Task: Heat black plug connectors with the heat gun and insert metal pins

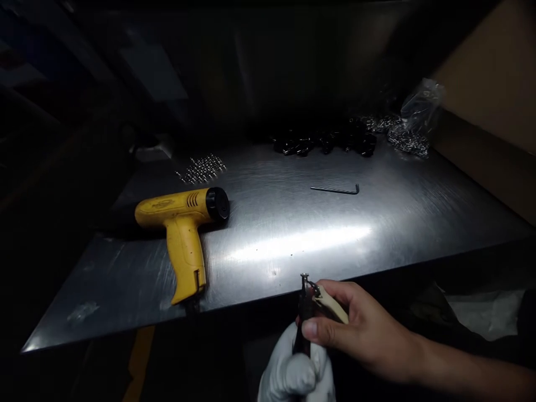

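Note:
At the table's front edge, my gloved left hand [297,371] is closed around a slim dark part [305,307]. The part stands nearly upright, and a small shiny metal head [304,275] tops it. My bare right hand [364,329] grips a cream-coloured piece [332,306] with a small metal end, pressed close to the dark part. Its thumb lies against the dark part's side. Fingers and glove hide much of both pieces, so their exact kind cannot be made out.
On the metal table [259,218] lie a yellow heat gun [184,229] at left, small metal pins [201,168] in rows, and a hex key [335,190]. Behind are a pile of black parts [326,141] and a plastic bag [422,106] by shiny hardware [408,140]. A brown panel [489,78] stands right.

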`<state>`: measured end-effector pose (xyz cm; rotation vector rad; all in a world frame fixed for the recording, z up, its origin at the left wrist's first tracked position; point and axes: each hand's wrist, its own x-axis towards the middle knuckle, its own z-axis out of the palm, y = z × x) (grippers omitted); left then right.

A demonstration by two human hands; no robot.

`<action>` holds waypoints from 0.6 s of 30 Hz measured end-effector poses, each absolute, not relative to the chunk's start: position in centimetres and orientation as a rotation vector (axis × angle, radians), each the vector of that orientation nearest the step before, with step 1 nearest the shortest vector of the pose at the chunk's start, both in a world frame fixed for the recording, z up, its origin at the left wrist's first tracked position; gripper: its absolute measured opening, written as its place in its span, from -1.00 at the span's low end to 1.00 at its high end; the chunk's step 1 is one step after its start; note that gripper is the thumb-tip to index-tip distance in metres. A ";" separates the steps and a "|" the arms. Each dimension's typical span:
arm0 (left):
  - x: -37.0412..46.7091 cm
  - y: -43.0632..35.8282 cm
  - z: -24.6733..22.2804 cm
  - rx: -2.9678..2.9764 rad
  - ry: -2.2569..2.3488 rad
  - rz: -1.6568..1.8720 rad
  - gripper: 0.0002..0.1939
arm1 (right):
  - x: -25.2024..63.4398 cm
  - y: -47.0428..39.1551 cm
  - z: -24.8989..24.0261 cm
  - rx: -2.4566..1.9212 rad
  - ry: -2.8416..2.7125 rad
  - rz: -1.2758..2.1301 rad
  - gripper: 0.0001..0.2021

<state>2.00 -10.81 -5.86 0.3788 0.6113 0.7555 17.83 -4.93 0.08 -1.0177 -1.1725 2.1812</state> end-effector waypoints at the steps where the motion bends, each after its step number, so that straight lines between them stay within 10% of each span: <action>1: 2.2 -10.8 -5.8 0.411 0.619 0.747 -0.43 | 17.9 -5.0 0.1 -1.022 -1.181 2.160 -0.77; 18: 7.1 -12.9 -2.5 0.691 1.787 0.714 -0.62 | 19.2 -7.3 -2.5 -1.325 -1.335 1.632 -0.80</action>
